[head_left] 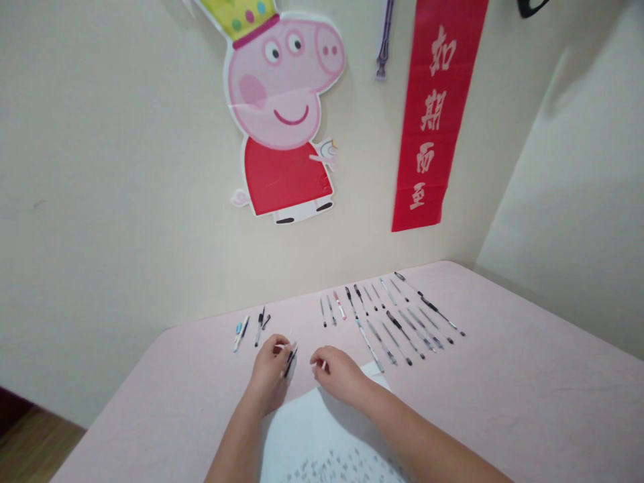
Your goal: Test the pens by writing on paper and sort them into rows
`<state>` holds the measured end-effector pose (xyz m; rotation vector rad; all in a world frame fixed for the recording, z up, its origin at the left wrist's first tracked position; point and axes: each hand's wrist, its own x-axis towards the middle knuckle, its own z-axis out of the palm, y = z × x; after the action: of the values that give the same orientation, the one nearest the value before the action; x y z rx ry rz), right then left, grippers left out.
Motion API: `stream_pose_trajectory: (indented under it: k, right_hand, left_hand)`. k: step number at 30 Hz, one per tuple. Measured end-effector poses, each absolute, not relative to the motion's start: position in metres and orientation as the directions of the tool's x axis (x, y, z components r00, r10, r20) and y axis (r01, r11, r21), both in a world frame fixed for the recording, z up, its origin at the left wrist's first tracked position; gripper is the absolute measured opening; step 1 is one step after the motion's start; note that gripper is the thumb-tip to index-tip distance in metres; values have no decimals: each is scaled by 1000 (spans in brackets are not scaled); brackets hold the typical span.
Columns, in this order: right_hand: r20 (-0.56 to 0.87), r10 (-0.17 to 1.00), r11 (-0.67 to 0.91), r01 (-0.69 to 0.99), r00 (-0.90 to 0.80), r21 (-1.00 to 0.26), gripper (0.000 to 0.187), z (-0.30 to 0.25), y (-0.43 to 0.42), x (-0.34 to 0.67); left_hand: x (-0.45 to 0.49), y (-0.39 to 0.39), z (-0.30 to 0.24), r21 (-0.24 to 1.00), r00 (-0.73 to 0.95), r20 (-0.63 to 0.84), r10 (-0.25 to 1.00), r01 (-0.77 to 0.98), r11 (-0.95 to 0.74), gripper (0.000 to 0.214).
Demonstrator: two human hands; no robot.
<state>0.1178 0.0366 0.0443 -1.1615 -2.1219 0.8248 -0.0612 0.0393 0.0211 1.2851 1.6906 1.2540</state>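
Note:
My left hand (270, 370) is closed, thumb and fingers pinching a slim dark pen (290, 360), blurred, with a clear part near its upper end. Just to its right, my right hand (338, 373) has its fingers curled together; a tiny pale spot shows at the fingertips, too small to name. Both hands are above the far edge of a white sheet of paper (306, 429) with dark marks on its near part. Beyond my left hand lie a pen with a separate dark cap (259, 329) and a pale pen with a blue cap (241, 333).
Several pens lie side by side in two rows on the right, a nearer row (397, 332) and a farther row (353, 302). A pink cloth covers the table (528, 396). Behind it, the wall bears a cartoon pig cutout (286, 174) and a red banner (427, 134).

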Motion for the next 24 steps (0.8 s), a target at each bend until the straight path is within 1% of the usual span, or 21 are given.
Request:
stream_pose_trajectory:
  k: [2, 4, 7, 9, 11, 14, 16, 21, 24]
  right_hand:
    - [199, 905, 348, 387, -375, -854, 20, 33, 41, 109]
    - [147, 945, 218, 229, -291, -949, 17, 21, 44, 104]
    - [60, 967, 69, 27, -249, -997, 11, 6, 46, 100]
    - [49, 971, 43, -30, -234, -999, 11, -1, 46, 100]
    - [98, 974, 99, -7, -203, -995, 11, -3, 44, 100]
    - [233, 956, 254, 105, -176, -962, 11, 0, 40, 101]
    - [287, 940, 318, 172, -186, -932, 11, 5, 38, 103]
    - [328, 924, 376, 317, -194, -871, 10, 12, 36, 108]
    - [342, 918, 392, 341, -201, -854, 14, 13, 36, 109]
  left_hand:
    - [-56, 37, 26, 978, -239, 70, 968, 207, -20, 22]
    - [-51, 36, 31, 984, -166, 83, 983, 167, -55, 26]
    - [-43, 33, 36, 990, -91, 45, 995, 139, -33, 25]
    - [-37, 33, 36, 994, -60, 7, 998, 112, 0, 25]
    - [-33, 33, 34, 997, -30, -16, 999, 76, 18, 27]
    - [-29, 33, 31, 999, 13, -29, 999, 25, 29, 29]
    - [-28, 34, 30, 999, 31, -34, 999, 7, 33, 29]
    - [-27, 34, 30, 1000, 55, -10, 998, 10, 9, 26]
    - [-26, 34, 30, 999, 63, -1, 998, 45, -2, 23]
